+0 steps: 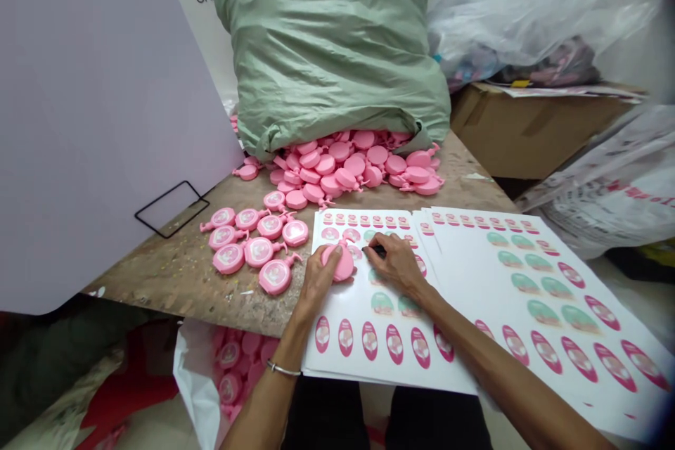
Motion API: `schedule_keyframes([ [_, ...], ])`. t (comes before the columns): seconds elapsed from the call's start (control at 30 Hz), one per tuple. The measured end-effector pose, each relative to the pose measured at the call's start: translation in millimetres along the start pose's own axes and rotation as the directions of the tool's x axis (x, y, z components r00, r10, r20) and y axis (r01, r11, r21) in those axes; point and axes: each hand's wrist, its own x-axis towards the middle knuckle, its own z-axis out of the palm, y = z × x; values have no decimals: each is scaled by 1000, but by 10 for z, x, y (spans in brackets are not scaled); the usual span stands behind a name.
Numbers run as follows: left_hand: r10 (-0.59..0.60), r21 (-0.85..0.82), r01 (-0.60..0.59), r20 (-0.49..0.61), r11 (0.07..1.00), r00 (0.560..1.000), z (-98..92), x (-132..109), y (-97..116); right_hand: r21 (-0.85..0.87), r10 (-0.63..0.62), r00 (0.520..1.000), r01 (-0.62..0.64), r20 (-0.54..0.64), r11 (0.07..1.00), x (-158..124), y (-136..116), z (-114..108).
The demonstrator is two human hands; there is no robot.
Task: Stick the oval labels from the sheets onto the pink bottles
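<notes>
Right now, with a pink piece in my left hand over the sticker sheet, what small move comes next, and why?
Probably use your right hand to peel one label off the sticker sheet and press it onto the pink piece in your left hand. That piece looks bare, while the labelled pieces to its left already carry round stickers.

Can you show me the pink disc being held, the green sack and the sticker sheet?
pink disc (342,266): head view, on its pink back.
green sack (337,42): head view, middle of its crinkled front.
sticker sheet (352,295): head view, bare white patch between stickers.
</notes>
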Motion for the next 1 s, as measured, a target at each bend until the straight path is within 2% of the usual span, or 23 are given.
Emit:
schedule_keyframes([
  [0.17, -3, -58, 2, -17, 998, 1000, 14, -2, 8, 14, -3, 997, 4, -76, 1000, 6, -58, 23],
  [0.27, 6, -119, -10, -31, 993, 1000, 12, -35, 42, 229, 71, 992, -45, -108, 972, -3, -70, -38],
  [0.37, 15, -181, -20, -30, 983, 999, 20, -105, 107, 521, 230, 973, -187, -18, 833, -9, -126, -207],
  [0.47, 2, -258, -6, -13, 966, 1000, 65, -220, 193, 647, 229, 970, -230, 87, 727, -44, -299, -420],
  [0.57, -10, -311, 8, -5, 950, 1000, 133, -354, 278, 663, 156, 982, -189, 109, 724, -122, -525, -574],
  [0.67, 3, -331, -11, -27, 943, 1000, 185, -457, 333, 638, 121, 991, -128, 56, 759, -213, -673, -641],
  [0.8, 10, -343, -27, -52, 939, 999, 207, -527, 356, 613, 96, 995, -83, 11, 786, -296, -725, -668],
  [1.0, 45, -341, -53, -31, 938, 999, 225, -581, 390, 585, 60, 998, -31, -29, 810, -323, -759, -709],
])
